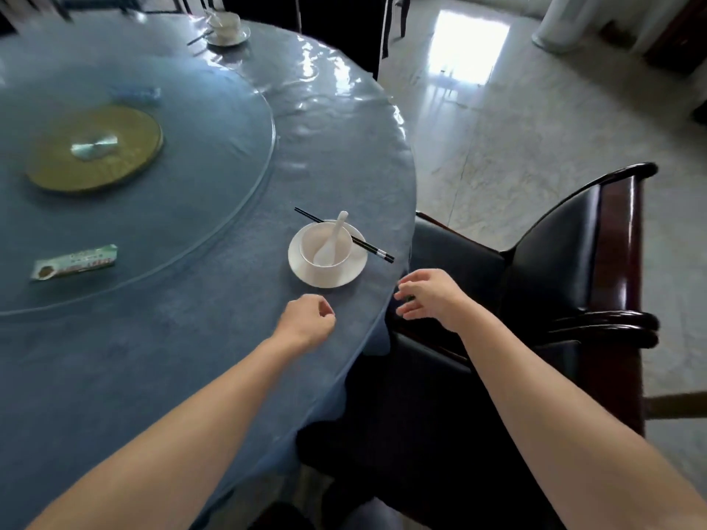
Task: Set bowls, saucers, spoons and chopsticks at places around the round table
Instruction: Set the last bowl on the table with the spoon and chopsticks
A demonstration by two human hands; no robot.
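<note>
A white bowl [308,244] stands on a white saucer [344,275] near the round table's right edge. A white spoon [332,239] leans in the bowl. Black chopsticks [377,251] lie across the saucer's far side. My left hand [306,321] hovers just in front of the saucer with loosely curled fingers, holding nothing. My right hand [428,298] hangs past the table edge, fingers spread and relaxed, empty. A second set with bowl [223,21], saucer [239,38] and chopsticks sits at the far side.
The table [191,357] wears a blue cloth under clear plastic, with a glass turntable [214,154] and a gold disc [95,147] at its centre. A green packet [74,262] lies on the glass. A dark leather armchair [554,262] stands right of the table. Beyond is a marble floor.
</note>
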